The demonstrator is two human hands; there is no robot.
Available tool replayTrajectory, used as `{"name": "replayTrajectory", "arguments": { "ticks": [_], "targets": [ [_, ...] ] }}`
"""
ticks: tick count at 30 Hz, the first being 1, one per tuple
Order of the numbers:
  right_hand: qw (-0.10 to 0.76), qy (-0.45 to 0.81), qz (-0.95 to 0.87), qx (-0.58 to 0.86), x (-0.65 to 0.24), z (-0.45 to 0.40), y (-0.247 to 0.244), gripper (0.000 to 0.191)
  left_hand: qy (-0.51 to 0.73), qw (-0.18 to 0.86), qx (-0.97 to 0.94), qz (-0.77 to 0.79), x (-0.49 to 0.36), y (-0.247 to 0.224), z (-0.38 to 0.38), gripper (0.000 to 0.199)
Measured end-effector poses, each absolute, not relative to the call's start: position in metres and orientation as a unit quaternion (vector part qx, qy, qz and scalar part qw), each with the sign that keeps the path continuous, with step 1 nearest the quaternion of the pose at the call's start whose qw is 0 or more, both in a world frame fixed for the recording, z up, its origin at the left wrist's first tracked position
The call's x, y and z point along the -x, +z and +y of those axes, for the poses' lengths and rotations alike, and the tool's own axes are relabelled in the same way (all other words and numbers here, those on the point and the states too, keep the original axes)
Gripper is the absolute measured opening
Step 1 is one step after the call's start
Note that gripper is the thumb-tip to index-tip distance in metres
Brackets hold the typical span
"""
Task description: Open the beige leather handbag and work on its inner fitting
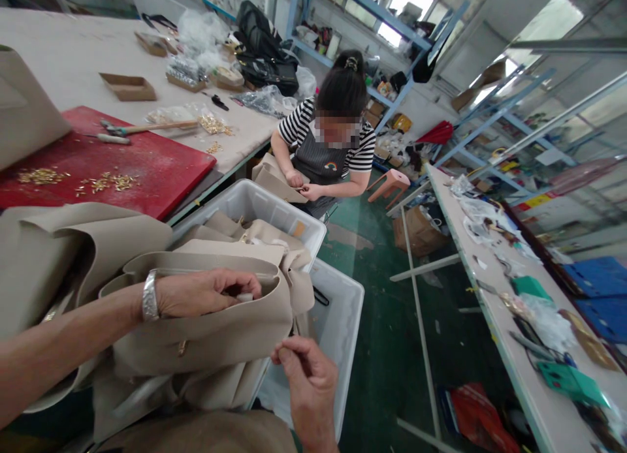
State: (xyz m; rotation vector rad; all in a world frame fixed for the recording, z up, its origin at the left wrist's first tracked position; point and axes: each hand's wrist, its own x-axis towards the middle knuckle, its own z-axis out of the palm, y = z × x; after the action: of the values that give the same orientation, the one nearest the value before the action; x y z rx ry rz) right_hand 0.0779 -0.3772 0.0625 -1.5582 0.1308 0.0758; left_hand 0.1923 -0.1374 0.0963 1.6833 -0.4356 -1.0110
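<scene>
A beige handbag (230,332) lies across my lap with its mouth spread and a small gold clasp (183,348) on its front. Inside the opening is my left hand (208,293), a silver bracelet at its wrist and its fingers curled. A small white piece (244,297) shows by those fingertips; whatever else they grip is hidden. At the bag's right corner my right hand (311,381) has thumb and forefinger pressed together. What is pinched there is too small to make out. More beige bag pieces (93,224) surround this bag.
Two white plastic crates (317,230) stand ahead, one holding beige pieces. On the left table, a red board (161,162) bears gold fittings (115,182) and a hammer (157,126). A seated co-worker (328,149) handles a beige piece. A long cluttered table (482,270) runs along the right.
</scene>
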Motion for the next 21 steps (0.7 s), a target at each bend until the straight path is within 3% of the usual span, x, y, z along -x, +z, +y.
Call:
{"name": "replayTrajectory", "arguments": {
  "ticks": [11,18,21],
  "targets": [
    [0.644,0.028,0.068,0.762,-0.083,-0.381,0.053,0.021,-0.279,0.425,-0.82,-0.261,-0.162,0.088,-0.15,0.012],
    [0.615,0.004,0.047,0.787,-0.098,-0.381,0.062,0.021,-0.253,0.341,-0.854,-0.302,-0.16,0.094,-0.149,0.035],
    [0.579,-0.036,-0.03,0.814,-0.102,-0.378,0.066,0.013,-0.283,0.383,-0.833,-0.282,-0.163,0.09,-0.145,0.027]
  ]
}}
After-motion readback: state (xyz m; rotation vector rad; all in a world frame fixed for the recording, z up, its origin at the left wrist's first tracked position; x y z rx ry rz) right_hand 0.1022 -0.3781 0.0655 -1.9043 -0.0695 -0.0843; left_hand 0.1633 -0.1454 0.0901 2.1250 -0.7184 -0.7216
